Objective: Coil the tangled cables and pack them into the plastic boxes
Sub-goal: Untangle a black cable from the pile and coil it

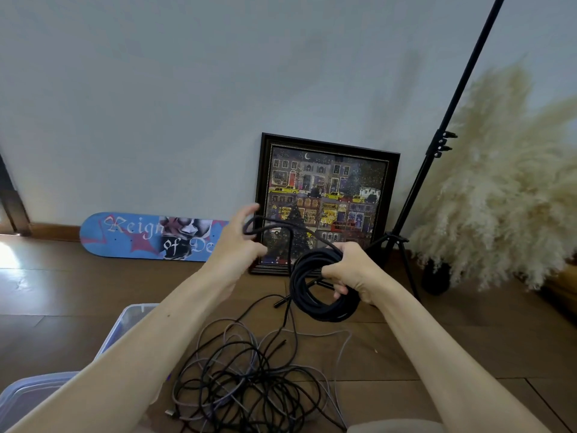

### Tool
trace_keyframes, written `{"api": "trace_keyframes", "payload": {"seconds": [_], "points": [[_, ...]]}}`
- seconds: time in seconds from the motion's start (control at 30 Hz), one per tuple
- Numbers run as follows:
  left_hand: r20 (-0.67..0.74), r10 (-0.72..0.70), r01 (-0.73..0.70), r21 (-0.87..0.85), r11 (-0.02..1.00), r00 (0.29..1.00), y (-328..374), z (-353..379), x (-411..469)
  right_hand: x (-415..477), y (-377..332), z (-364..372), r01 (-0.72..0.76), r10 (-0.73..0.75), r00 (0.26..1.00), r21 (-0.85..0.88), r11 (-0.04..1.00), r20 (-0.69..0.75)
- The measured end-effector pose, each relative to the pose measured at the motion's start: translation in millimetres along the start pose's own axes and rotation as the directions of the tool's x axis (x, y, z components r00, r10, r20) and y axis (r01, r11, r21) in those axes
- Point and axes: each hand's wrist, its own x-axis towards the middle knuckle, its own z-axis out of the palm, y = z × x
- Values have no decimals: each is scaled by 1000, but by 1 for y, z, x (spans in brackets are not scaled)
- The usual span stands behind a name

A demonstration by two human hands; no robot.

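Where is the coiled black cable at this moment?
Head view, right of centre: the coiled black cable is gripped by the right hand, above the tangled pile of cables on the wooden floor.

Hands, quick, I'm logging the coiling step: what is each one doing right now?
Left hand: holds a loose loop of the thick black round cable.
Right hand: grips the wound coil of that same cable.

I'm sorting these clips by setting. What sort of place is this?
Probably a room in a home: a wooden floor, a framed picture and a skateboard deck leaning against a plain wall, with a black stand and pampas grass beside them.
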Motion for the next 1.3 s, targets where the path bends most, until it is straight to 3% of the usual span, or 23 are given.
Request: {"api": "trace_keyframes", "payload": {"seconds": [0.03,0.1,0.23,0.4,0.5,0.57,0.63,0.7,0.8,1.0,1.2,1.3], "points": [[11,91,-92,230,969,996,-1,2,-1,0,1,0,0,0,1000,-12,1000,9],[18,218,-207,403,892,976,-5,4,-1,-1,1,-1,7,-6,1000,-44,999,31],[87,314,-309,541,782,946,-12,1,3,0,3,-1,-3,4,1000,-57,998,15],[78,319,-307,554,774,945,-10,2,-3,4,5,-1,18,-25,999,-151,988,-40],[58,133,-144,520,842,989,0,7,-4,4,2,8,61,-93,993,-375,925,-68],[26,-126,114,264,958,992,3,8,-4,5,2,12,65,-139,983,-480,875,-121],[74,-299,302,-31,953,951,4,3,-3,5,2,13,55,-170,967,-493,868,-192],[134,-360,380,-173,909,923,3,-4,0,6,3,12,36,-171,948,-442,896,-268],[228,-410,458,-230,859,883,1,-8,2,5,0,10,9,-133,930,-340,940,-342],[325,-475,572,-373,730,818,-2,0,6,8,4,9,-16,-21,936,-102,995,-352],[434,-455,616,-383,688,778,-6,7,0,7,9,18,2,98,918,253,967,-384],[478,-442,598,-245,763,759,-7,15,-7,2,5,25,53,91,943,411,910,-322]]}}
